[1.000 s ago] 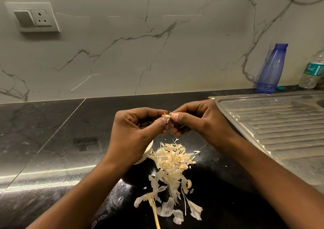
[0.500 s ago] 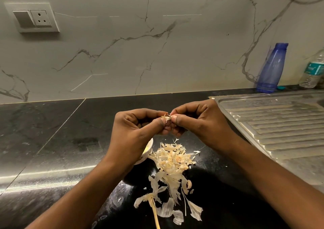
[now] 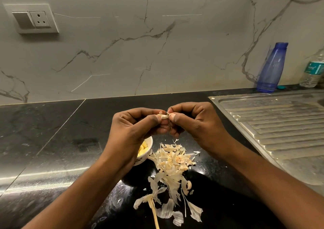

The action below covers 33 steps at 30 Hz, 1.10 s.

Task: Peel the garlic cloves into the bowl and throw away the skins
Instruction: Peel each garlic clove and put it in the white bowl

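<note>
Fingers (image 3: 151,120) of left hand (image 3: 133,130) and right hand (image 3: 197,123) pinch a papery garlic clove (image 3: 164,116).

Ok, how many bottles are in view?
2: a blue bottle by the wall behind the drainboard, and a clear water bottle right of it at the frame edge; more may sit beyond.

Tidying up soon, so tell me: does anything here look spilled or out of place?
Yes: garlic skins lie scattered on the counter right of the bowl, not yet thrown away. The left hand and right hand pinch a garlic clove.
</note>
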Each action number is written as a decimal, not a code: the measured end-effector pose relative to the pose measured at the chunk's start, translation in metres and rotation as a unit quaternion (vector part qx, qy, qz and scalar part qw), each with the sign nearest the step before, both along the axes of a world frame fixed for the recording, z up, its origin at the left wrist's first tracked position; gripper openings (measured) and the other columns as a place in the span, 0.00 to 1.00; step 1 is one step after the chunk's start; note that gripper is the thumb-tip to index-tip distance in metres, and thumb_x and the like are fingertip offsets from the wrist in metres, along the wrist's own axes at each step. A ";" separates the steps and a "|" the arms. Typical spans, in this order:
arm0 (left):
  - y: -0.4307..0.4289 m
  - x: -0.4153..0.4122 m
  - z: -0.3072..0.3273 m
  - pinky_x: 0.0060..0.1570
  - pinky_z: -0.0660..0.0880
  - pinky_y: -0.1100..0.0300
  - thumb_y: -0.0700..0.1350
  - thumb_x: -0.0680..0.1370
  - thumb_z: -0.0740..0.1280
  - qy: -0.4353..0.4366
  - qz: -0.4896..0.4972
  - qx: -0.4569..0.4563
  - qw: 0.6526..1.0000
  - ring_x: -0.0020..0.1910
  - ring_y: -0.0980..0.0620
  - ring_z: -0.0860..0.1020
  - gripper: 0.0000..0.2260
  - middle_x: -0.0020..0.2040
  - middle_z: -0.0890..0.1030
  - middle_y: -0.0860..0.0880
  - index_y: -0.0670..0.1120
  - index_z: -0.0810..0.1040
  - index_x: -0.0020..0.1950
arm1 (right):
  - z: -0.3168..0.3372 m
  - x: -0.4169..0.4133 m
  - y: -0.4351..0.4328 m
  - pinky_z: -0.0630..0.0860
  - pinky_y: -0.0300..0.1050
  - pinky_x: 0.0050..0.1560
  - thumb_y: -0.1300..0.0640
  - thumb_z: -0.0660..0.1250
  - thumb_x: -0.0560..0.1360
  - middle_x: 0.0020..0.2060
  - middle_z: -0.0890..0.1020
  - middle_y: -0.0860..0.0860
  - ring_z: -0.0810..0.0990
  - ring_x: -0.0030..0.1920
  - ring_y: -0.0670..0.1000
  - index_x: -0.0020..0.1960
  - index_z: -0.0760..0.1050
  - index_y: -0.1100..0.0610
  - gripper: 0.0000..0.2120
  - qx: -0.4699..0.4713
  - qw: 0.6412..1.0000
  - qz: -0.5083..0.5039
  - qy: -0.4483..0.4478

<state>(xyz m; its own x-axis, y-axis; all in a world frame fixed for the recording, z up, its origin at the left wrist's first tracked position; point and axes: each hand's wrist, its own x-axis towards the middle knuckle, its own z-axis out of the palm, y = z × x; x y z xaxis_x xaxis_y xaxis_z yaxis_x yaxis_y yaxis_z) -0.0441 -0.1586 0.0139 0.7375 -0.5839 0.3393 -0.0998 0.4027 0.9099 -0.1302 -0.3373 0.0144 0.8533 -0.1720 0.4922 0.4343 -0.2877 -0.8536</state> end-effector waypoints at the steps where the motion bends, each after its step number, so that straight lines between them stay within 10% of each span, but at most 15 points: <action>1: 0.000 -0.001 0.001 0.42 0.84 0.60 0.40 0.71 0.72 0.020 -0.012 -0.006 1.000 0.40 0.45 0.87 0.08 0.45 0.87 0.36 0.39 0.87 0.48 | 0.000 0.000 0.000 0.83 0.40 0.38 0.66 0.68 0.82 0.38 0.87 0.53 0.85 0.35 0.49 0.53 0.84 0.59 0.07 0.002 1.000 0.001 0.003; 5: 0.000 -0.002 0.004 0.40 0.84 0.61 0.40 0.71 0.72 0.039 -0.028 -0.003 0.999 0.39 0.46 0.86 0.09 0.44 0.87 0.36 0.38 0.87 0.48 | 0.000 0.000 -0.002 0.83 0.41 0.38 0.66 0.67 0.82 0.38 0.86 0.53 0.84 0.36 0.50 0.53 0.84 0.61 0.07 0.003 1.000 0.010 0.019; 8: 0.004 0.001 0.004 0.44 0.84 0.60 0.41 0.74 0.73 -0.103 0.031 0.048 0.993 0.42 0.45 0.88 0.10 0.45 0.88 0.41 0.38 0.85 0.53 | 0.002 0.000 -0.008 0.83 0.42 0.40 0.65 0.70 0.81 0.39 0.87 0.53 0.86 0.37 0.52 0.53 0.84 0.61 0.04 -0.042 0.999 -0.013 0.027; 18: 0.005 0.005 -0.007 0.47 0.82 0.66 0.40 0.76 0.77 -0.447 0.207 0.158 0.856 0.45 0.61 0.85 0.09 0.47 0.87 0.55 0.45 0.87 0.56 | 0.002 -0.002 -0.010 0.87 0.51 0.41 0.59 0.76 0.78 0.38 0.87 0.55 0.87 0.37 0.56 0.51 0.86 0.62 0.06 -0.103 0.993 -0.044 0.032; 26: 0.007 0.004 -0.006 0.45 0.83 0.63 0.42 0.77 0.77 -0.486 0.191 0.170 0.836 0.44 0.59 0.85 0.08 0.46 0.87 0.53 0.45 0.88 0.55 | -0.002 0.002 -0.008 0.84 0.42 0.39 0.62 0.75 0.78 0.38 0.87 0.54 0.87 0.37 0.54 0.50 0.85 0.61 0.03 -0.094 0.992 -0.039 0.071; 33: 0.004 0.003 -0.006 0.44 0.84 0.62 0.40 0.76 0.78 -0.350 0.165 0.128 0.913 0.43 0.55 0.87 0.07 0.45 0.88 0.54 0.45 0.88 0.53 | 0.001 0.001 -0.012 0.84 0.44 0.39 0.62 0.73 0.79 0.36 0.86 0.55 0.86 0.35 0.53 0.48 0.84 0.62 0.02 -0.084 0.993 -0.055 0.063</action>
